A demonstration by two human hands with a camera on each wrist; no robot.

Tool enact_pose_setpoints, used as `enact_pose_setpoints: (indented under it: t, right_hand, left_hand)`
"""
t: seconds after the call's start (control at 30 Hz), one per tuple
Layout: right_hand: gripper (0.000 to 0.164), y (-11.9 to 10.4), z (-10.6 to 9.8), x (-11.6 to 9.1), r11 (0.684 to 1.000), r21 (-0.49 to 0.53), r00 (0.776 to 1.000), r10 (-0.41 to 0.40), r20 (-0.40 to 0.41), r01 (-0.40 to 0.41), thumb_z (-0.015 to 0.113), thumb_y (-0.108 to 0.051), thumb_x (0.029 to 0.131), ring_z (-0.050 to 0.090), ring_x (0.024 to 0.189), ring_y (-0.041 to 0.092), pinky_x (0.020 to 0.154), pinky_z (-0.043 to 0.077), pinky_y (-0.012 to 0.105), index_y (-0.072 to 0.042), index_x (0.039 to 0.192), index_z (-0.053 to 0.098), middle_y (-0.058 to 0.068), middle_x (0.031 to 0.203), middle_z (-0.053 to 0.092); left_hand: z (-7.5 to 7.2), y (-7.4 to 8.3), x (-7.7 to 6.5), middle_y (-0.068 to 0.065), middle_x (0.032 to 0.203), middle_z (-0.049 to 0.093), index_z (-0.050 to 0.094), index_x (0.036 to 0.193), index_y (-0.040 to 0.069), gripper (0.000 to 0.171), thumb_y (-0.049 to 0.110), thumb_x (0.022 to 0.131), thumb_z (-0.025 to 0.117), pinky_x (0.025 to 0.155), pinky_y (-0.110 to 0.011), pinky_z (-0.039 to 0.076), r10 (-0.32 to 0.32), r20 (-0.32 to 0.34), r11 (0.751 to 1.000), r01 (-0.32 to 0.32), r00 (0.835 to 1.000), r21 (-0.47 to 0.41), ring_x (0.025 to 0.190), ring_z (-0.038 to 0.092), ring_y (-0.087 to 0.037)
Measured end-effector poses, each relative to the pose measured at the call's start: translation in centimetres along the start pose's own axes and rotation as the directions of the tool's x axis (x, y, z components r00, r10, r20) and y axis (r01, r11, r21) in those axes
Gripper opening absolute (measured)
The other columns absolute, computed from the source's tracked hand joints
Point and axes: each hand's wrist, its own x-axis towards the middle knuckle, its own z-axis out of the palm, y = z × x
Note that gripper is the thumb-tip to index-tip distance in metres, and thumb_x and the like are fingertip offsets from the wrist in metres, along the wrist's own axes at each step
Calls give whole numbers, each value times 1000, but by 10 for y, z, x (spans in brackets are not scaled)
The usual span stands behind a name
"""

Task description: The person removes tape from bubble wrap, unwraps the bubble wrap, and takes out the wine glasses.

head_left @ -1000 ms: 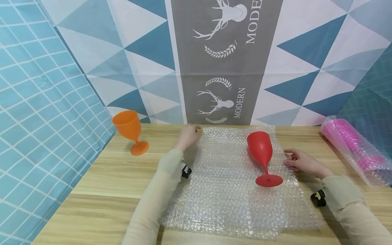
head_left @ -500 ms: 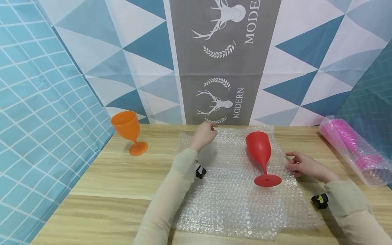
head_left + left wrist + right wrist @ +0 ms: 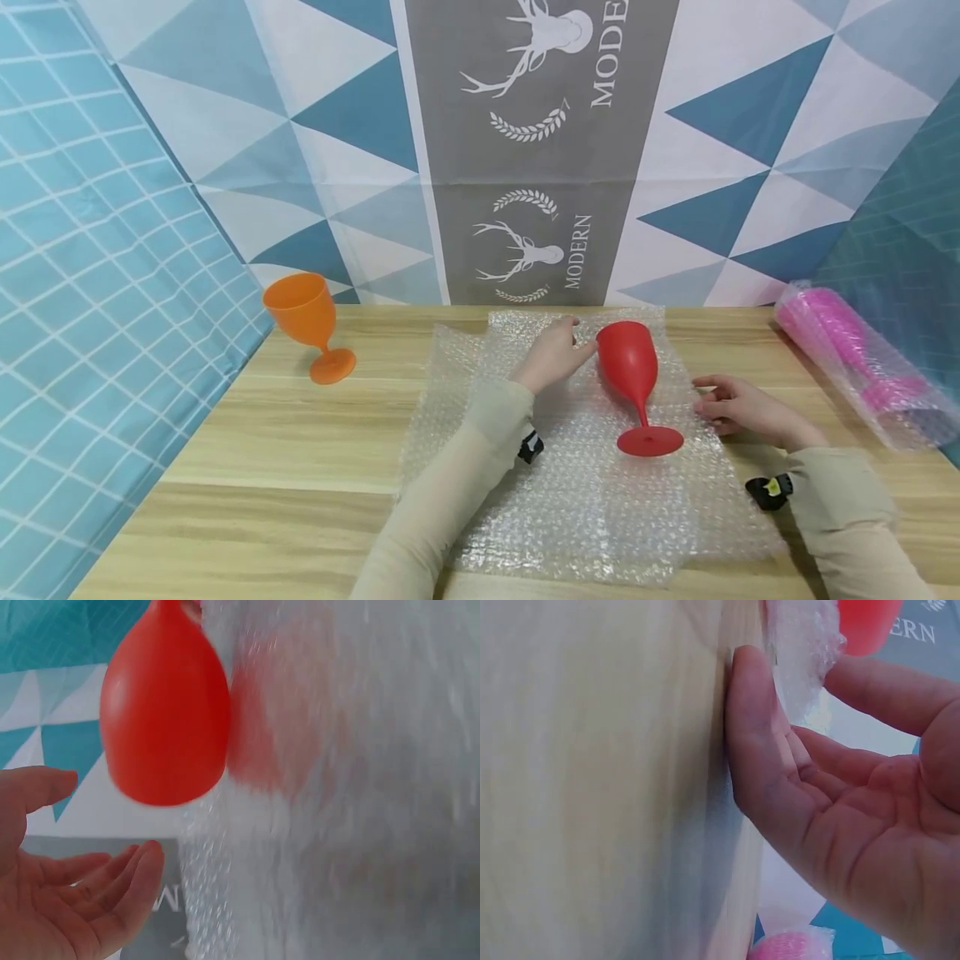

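A red plastic goblet (image 3: 628,360) lies on its side on a sheet of bubble wrap (image 3: 570,500), its bowl toward the back wall. My left hand (image 3: 553,354) is above the sheet, left of the bowl, and a finger overlaps the rim in the head view. The left wrist view has the thumb and fingers spread apart with nothing between them, in front of the goblet's mouth (image 3: 165,742). At the sheet's right edge, my right hand (image 3: 750,414) has relaxed fingers. In the right wrist view, its fingertips and thumb are right at the wrap's edge (image 3: 802,660).
An orange goblet (image 3: 303,312) stands at the back left of the wooden table (image 3: 247,467). A pink goblet rolled in bubble wrap (image 3: 862,358) lies at the back right. Patterned sheets (image 3: 337,167) cover the walls behind and beside the table.
My left hand has moved right across the bubble wrap, from its left edge to beside the red goblet. The sheet's upper left corner is now uncovered. My right hand has barely moved.
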Motion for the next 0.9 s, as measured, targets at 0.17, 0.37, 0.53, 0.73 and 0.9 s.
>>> enact_pose_setpoints:
  t: [0.17, 0.37, 0.53, 0.73, 0.9]
  right_hand:
    - [63, -1, 3, 1, 1000, 16, 1000, 3, -9, -3, 53, -18, 90, 54, 82, 15, 71, 52, 27, 13, 134, 20, 14, 101, 50]
    - [61, -1, 3, 1, 1000, 30, 1000, -1, -7, 1, 54, -17, 90, 54, 79, 14, 69, 52, 27, 12, 134, 22, 14, 98, 49]
    - [61, -2, 4, 2, 1000, 30, 1000, 7, 1, -7, 54, -16, 90, 54, 78, 15, 69, 52, 27, 12, 134, 23, 12, 95, 48]
    - [60, -4, 4, 2, 999, 34, 1000, 2, 6, -2, 55, -15, 89, 53, 75, 14, 66, 51, 26, 12, 133, 24, 11, 93, 47]
    - [59, -4, 4, 3, 1000, 26, 1000, 2, 4, -2, 54, -13, 89, 52, 73, 13, 65, 50, 26, 13, 133, 24, 11, 92, 48]
  left_hand:
    - [13, 7, 2, -11, 119, 57, 39, 133, 2, 63, 40, 86, 56, 87, -33, 48, -52, 27, 997, 54, 998, -55, 105, 57, -21]
    - [29, 16, 5, -11, 133, 45, 30, 139, 4, 81, 58, 82, 51, 91, -37, 46, -165, 33, 986, 165, 986, -22, 115, 50, -24]
    - [42, 20, 5, -10, 134, 42, 25, 141, 6, 89, 65, 78, 49, 84, -36, 49, -235, 34, 970, 237, 971, -51, 110, 52, -25]
    - [50, 27, 5, -5, 126, 46, 27, 139, 10, 93, 71, 73, 50, 76, -33, 51, -286, 21, 954, 287, 958, -83, 102, 53, -22]
    - [52, 32, 6, 0, 109, 52, 36, 131, 13, 89, 73, 68, 53, 65, -28, 49, -323, 16, 942, 323, 946, -88, 90, 53, -18]
